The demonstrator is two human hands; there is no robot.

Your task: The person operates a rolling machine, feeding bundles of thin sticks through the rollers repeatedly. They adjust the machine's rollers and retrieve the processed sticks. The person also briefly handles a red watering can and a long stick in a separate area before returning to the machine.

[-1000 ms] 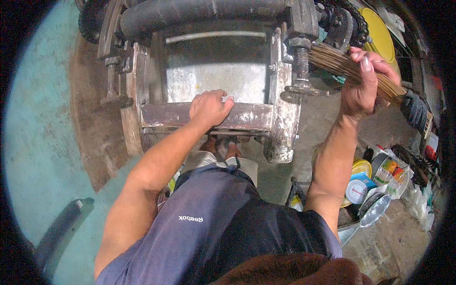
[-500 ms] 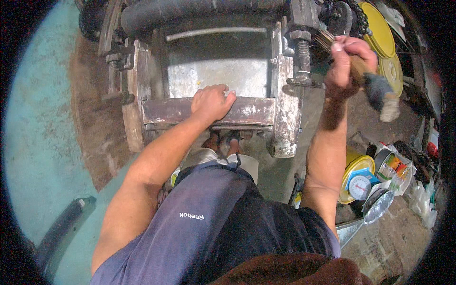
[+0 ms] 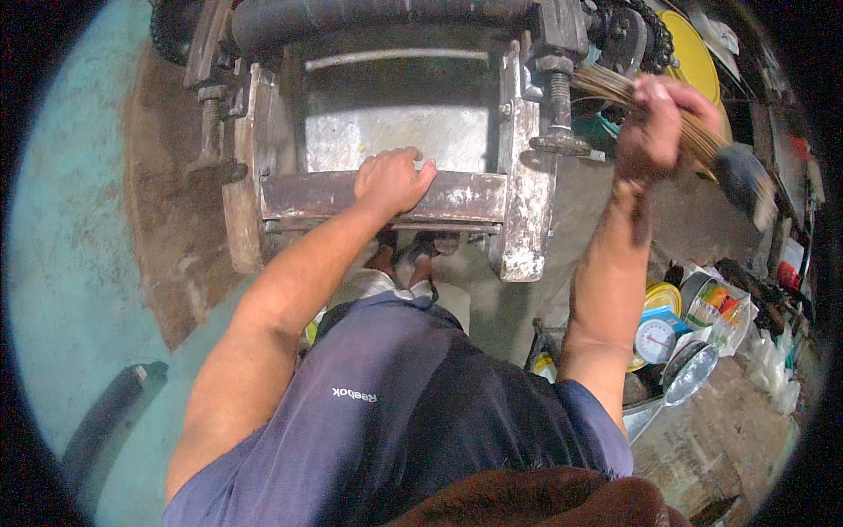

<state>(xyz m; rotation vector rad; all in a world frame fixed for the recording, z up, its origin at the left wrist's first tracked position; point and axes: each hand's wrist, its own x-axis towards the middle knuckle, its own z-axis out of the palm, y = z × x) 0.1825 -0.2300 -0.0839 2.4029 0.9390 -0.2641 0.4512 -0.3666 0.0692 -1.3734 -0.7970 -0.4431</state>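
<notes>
The person stands over a heavy roller machine, looking straight down at it. The left hand lies palm-down on the machine's front crossbar, fingers curled over its top edge in a loose bracing hold rather than a firm clench. The right hand is clenched around a bundle of thin brown sticks, a stick broom, gripped near the bound end, whose dark wrapping points away to the right. The bristle tips reach toward the threaded adjusting screw on the machine's right side frame, close to the chain and sprocket.

Judging from this, the work in hand looks like brushing the machine down. The grey tray behind the crossbar looks fairly clean, though mottled, while the 2 side frames and the crossbar carry plenty of whitish caked residue, most of it on the right upright. So the cleaning seems to be at an early or middle point, with the frames left to do; how much of the screw area is already swept cannot be told.

To the lower right, well apart from the hands, sit a dial scale, tins and plastic bags. The floor on the left is teal.
</notes>
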